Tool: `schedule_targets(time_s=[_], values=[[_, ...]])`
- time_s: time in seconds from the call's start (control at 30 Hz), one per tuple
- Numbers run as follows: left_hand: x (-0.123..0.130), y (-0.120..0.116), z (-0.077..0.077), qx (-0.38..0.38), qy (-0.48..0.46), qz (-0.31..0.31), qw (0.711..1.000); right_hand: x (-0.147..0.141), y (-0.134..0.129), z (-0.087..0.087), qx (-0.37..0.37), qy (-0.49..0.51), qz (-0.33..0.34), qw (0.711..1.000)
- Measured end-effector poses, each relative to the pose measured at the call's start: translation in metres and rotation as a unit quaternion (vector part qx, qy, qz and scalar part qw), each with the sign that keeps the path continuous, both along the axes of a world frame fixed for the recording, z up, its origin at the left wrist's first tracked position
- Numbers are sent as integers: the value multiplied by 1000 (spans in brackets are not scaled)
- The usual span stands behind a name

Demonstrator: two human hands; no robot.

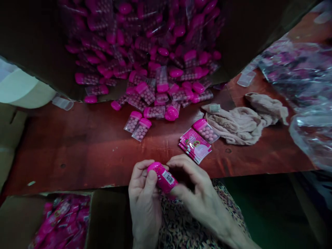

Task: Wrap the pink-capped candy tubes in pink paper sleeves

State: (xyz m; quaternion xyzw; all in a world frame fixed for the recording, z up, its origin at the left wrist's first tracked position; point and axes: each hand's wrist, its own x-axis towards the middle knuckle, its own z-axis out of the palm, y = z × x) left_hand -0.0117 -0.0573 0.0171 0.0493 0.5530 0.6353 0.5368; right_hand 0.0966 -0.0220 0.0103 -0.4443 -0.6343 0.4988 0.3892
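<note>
My left hand [144, 197] grips a pink tube of candy [163, 178] with a barcode label, its rounded pink cap pointing up and left. My right hand [197, 183] arches over the tube's other end, with fingers and thumb closing on it. Just ahead of my hands, a small stack of pink printed packets [194, 147] lies on the red-brown table [85, 152]. A clear tube of pink candies with a pink cap [206, 130] rests against that stack. Many similar tubes [153, 86] lie heaped at the far side of the table.
The heap spills from an open cardboard box [38, 52]. A crumpled beige cloth [241, 121] and clear plastic bags [303, 79] lie at right. A cardboard box of pink packets [59, 221] stands at lower left. My patterned clothing [197, 221] shows below my hands.
</note>
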Motion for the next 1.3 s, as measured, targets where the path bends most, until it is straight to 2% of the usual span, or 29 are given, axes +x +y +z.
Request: schedule_targets(time_s=[0.07,0.17,0.4,0.57,0.67,0.77,0.87,0.97,1.03,1.1,1.2,1.3], values=[[1,-1,-1,25,42,0,999,-2,-6,1,27,-27,-5,999],[-2,-1,-2,70,92,-27,993,-4,-10,-2,66,-12,-9,998],[-22,3,-2,132,161,-120,971,4,-2,3,93,34,53,994],[-20,2,-5,153,285,-117,939,9,-3,9,161,-89,80,980],[-15,0,-8,168,325,-116,923,13,-1,11,187,-147,107,965],[-14,0,-8,147,313,-138,928,17,1,9,164,-147,143,965],[-23,1,-4,111,284,-186,934,22,4,6,132,-110,129,977],[-35,5,1,141,296,-303,895,29,7,4,71,-88,114,987],[-39,7,1,167,293,-365,868,33,11,4,29,-74,131,988],[-39,7,-2,170,264,-365,876,37,16,4,15,-46,154,987],[-34,6,-8,163,233,-320,904,40,21,4,6,-1,161,987],[-33,7,-9,177,252,-325,894,40,24,4,-33,25,149,988]])
